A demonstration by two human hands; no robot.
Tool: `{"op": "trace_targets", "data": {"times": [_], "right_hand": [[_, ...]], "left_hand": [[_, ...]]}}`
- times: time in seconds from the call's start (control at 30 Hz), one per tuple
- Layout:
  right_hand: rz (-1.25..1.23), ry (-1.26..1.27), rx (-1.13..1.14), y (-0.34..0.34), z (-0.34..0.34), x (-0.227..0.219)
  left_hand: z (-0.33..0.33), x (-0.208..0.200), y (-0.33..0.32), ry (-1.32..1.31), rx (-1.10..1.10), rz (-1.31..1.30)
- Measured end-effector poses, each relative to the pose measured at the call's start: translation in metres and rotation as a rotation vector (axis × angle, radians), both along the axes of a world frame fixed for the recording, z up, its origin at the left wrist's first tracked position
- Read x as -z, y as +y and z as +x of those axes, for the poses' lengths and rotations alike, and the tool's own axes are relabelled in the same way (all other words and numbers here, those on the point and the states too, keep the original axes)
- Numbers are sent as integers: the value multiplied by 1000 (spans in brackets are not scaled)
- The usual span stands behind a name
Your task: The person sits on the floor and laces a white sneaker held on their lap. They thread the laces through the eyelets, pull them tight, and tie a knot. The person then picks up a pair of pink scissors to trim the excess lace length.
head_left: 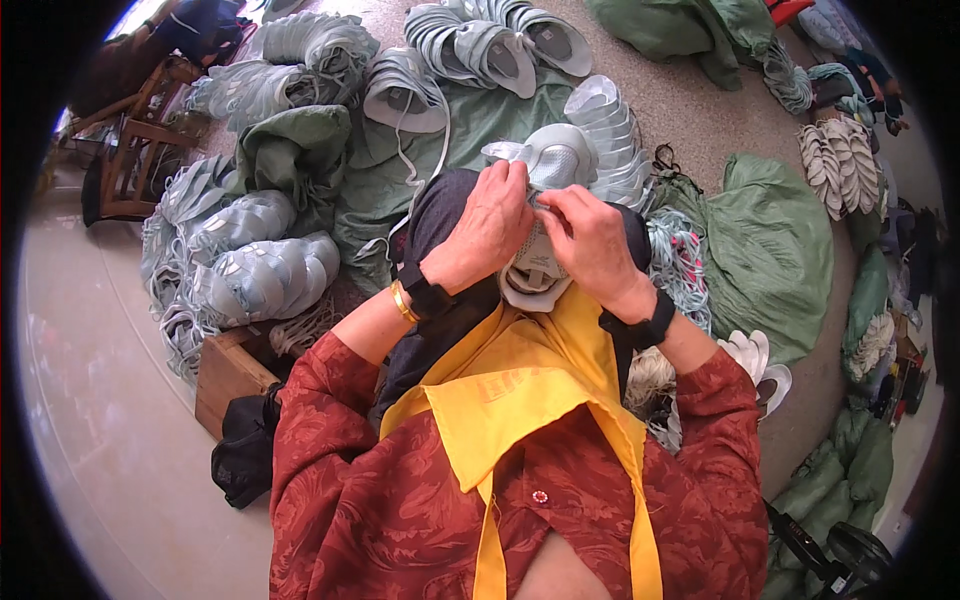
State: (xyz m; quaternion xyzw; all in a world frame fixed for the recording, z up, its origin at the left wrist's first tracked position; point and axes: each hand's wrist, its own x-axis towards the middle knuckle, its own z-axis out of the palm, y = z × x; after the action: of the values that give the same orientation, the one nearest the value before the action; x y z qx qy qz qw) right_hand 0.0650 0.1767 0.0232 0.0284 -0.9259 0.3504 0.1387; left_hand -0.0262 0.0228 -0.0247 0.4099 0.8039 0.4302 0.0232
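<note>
A pale grey shoe upper with a mesh toe lies over my lap, its toe pointing away and its heel opening near my apron. My left hand is closed on the left side of its lacing area. From the right, my right hand pinches thumb and fingers together close to the left fingertips. What lies in that pinch is too small to make out. To the left, a thin white lace trails down from a nearby shoe upper. A yellow apron covers part of my lap.
Stacked pale uppers lie to the left, by a wooden box. More nested uppers stand ahead on green cloth. At right are a green sack, a tangle of pale laces and white uppers.
</note>
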Motion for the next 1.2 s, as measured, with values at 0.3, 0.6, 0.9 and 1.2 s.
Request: {"op": "trace_targets", "data": {"times": [0.3,0.6,0.9,1.2], "right_hand": [[157,-39,39,1,-16,16],[174,-31,49,-2,-15,19],[-41,-30,45,5,-18,25],[26,38,7,7,-14,19]], "left_hand": [[3,2,1,0,14,21],[5,5,3,-56,-24,79],[9,0,0,-103,-110,53],[-10,-12,-5,-178,-31,46]]}}
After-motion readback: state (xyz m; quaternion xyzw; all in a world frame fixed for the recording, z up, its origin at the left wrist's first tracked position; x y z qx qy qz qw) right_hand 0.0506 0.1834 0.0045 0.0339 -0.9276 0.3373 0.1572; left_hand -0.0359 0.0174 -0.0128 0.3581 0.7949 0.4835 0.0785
